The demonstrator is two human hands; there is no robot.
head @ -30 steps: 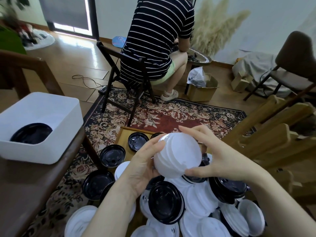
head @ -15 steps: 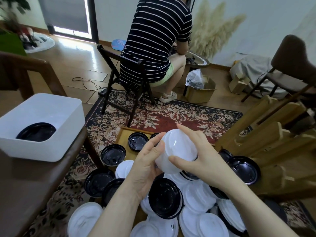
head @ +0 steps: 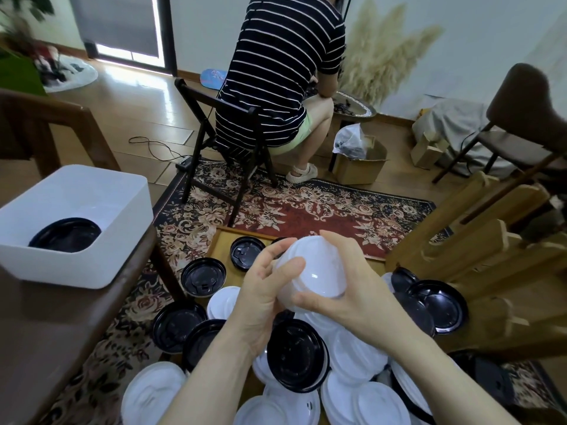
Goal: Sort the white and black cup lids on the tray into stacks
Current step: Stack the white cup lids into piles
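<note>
Several items obscured: the wooden tray [head: 221, 243] shows only its far corner and rim at centre frame; lids and both forearms cover the rest.
Cut off: white lids [head: 356, 357] along the lower edge run out of frame; their count cannot be told.
Hard to make out: whether the raised white piece is one lid or a nested stack; its edge is blurred.
Held item: white lid stack [head: 313, 268], smooth and glossy with a small highlight, raised above the pile at centre frame.
Left hand [head: 260, 302]: fingers curled round the left side of the white lid stack, thumb across its front.
Right hand [head: 352, 299]: fingers wrapped over the top and right side of the same stack, thumb pinching its lower rim.
Black lids [head: 296, 354]: glossy, ribbed, lying open side up; one large one sits on the white lids below the hands, others lie at centre left and at right.
White bin [head: 101, 228]: at left on a brown table [head: 61, 332], with one black lid [head: 66, 234] inside.
Floor: patterned red rug [head: 306, 210] on wood boards.
Room: a person in a striped shirt [head: 282, 72] sits facing away on a dark folding chair [head: 221, 142], upper centre; a cardboard box [head: 359, 167] stands beside; wooden slatted furniture [head: 491, 246] at right.
</note>
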